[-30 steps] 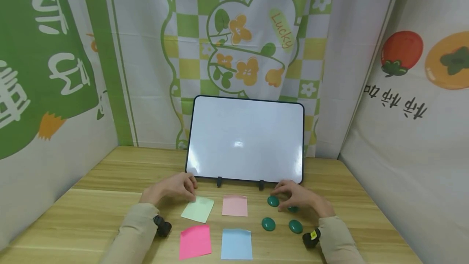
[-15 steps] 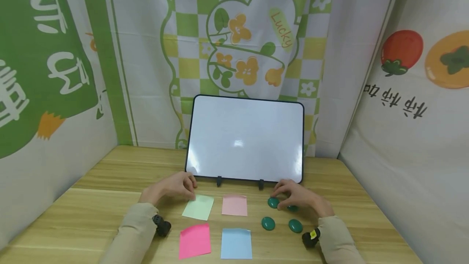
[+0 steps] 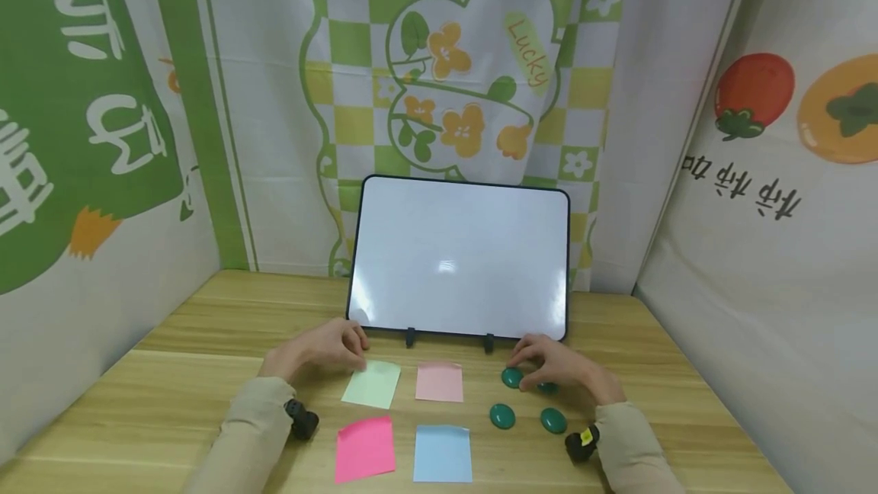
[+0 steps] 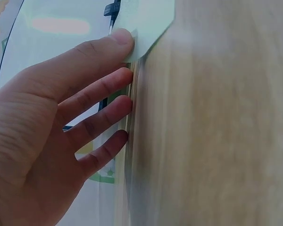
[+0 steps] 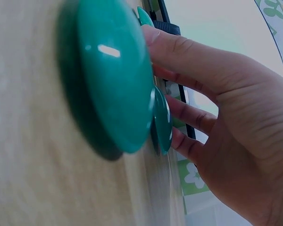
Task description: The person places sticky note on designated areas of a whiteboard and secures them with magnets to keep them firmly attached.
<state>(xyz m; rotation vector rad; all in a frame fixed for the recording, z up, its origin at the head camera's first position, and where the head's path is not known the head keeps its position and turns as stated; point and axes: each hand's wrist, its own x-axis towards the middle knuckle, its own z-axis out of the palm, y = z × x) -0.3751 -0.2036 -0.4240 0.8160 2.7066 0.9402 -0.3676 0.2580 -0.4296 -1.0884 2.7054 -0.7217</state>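
Note:
My left hand (image 3: pixel 338 344) pinches the upper left corner of a pale green sticky note (image 3: pixel 373 385), its thumb on the paper in the left wrist view. The note lies slightly skewed on the table. On the right, several glossy green domed discs sit in two rows. My right hand (image 3: pixel 552 362) has thumb and index finger around the upper left green disc (image 3: pixel 511 378). It partly covers the upper right disc (image 3: pixel 547 388). The lower left disc (image 3: pixel 502 416) and lower right disc (image 3: pixel 553 421) lie free of it; one disc (image 5: pixel 115 70) looms large in the right wrist view.
A blank whiteboard (image 3: pixel 458 258) leans on small black feet behind both hands. Between the hands is a light pink sticky note (image 3: pixel 439 382). Nearer lie a hot pink note (image 3: pixel 365 450) and a blue note (image 3: pixel 442 454). Printed cloth (image 3: pixel 357 97) surrounds the wooden table (image 3: pixel 171 402).
The green note has turned slightly and shifted a little away from me under my left fingers. The disc at my right fingers has shifted slightly toward me; both hands stay nearly still.

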